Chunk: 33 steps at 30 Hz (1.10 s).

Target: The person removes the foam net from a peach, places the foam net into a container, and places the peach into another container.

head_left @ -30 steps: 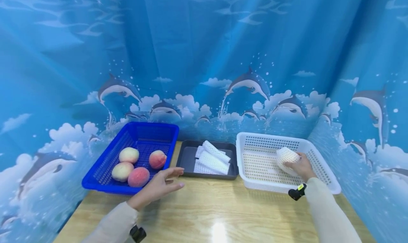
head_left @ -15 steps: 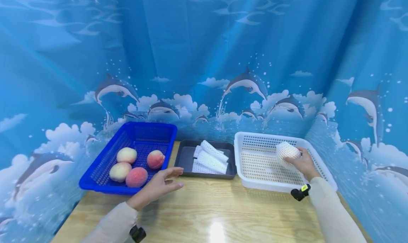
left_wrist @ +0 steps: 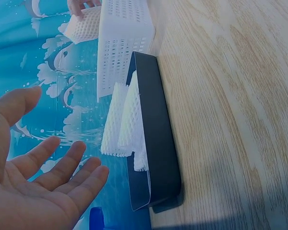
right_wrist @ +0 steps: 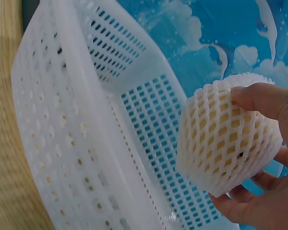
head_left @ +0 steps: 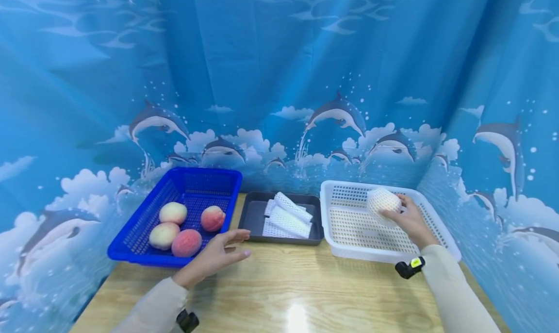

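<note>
My right hand (head_left: 410, 220) grips a peach in a white foam net (right_wrist: 225, 134), thumb on one side and fingers on the other. Pale yellow skin shows through the mesh. The wrapped peach is held over the white basket (head_left: 349, 253), toward its right half. My left hand (head_left: 216, 256) hovers with spread, relaxed fingers and holds nothing. It is between the blue basket (head_left: 126, 253) and the dark tray (head_left: 249, 221), close to the near edge of both. In the left wrist view its palm (left_wrist: 33, 206) faces up, beside the tray.
Several unwrapped peaches (head_left: 187, 242) lie in the blue basket, some pale and some red. Folded white foam nets (head_left: 290, 221) are piled in the dark tray. All three containers stand in a row at the back of the wooden table (head_left: 271, 284), against a dolphin-print curtain (head_left: 279, 80).
My right hand has lifted the netted peach a little and shifted it slightly left over the white basket. The left hand has stayed nearly still. The head view has shifted slightly.
</note>
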Each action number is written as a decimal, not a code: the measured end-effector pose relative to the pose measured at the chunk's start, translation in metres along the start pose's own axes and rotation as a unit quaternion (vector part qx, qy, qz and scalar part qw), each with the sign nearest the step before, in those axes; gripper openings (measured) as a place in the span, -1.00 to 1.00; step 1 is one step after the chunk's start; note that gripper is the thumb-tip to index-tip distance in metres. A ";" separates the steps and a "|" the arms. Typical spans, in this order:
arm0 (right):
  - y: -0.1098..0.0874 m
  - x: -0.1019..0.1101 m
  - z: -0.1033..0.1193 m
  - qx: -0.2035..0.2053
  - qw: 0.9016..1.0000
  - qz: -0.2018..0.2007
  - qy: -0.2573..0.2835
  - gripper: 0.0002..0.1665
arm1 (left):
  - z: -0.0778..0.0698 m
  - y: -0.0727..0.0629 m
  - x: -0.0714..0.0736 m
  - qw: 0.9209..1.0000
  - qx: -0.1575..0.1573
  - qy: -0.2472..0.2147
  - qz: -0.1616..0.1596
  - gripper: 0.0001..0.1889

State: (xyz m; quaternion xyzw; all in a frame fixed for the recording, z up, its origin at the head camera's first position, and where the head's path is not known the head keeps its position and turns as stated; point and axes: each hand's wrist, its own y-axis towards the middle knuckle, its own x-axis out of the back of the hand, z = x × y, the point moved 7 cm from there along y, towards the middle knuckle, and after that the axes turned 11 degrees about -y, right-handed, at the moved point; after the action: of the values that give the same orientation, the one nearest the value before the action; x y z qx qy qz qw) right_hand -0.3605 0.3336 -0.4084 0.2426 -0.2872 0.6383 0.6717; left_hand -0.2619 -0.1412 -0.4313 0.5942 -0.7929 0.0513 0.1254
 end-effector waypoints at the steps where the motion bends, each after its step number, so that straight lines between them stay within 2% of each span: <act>1: -0.001 -0.001 0.004 0.007 1.000 0.001 0.004 0.18 | 0.000 0.000 0.000 1.000 0.000 0.000 0.000 -0.38; 7: -0.011 -0.009 0.024 0.031 0.999 0.007 0.027 0.15 | 0.000 0.000 -0.001 1.000 -0.002 0.003 0.005 -0.38; 21: -0.039 -0.032 0.071 0.070 0.997 0.017 0.033 0.05 | 0.001 0.001 -0.004 1.000 0.010 0.005 0.002 -0.39; 30: -0.054 -0.050 0.090 0.103 0.993 0.038 0.053 0.03 | -0.004 -0.002 -0.005 1.000 -0.019 -0.010 0.014 -0.41; 33: -0.059 -0.056 0.096 0.111 0.991 0.042 0.055 0.02 | -0.003 -0.002 -0.007 1.000 -0.016 -0.012 0.016 -0.42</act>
State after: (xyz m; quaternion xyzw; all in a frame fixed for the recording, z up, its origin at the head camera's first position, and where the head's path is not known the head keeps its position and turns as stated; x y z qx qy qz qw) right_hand -0.3103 0.2227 -0.3763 0.2679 -0.1876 0.7065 0.6277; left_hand -0.2575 -0.1350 -0.4304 0.5797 -0.8047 0.0334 0.1241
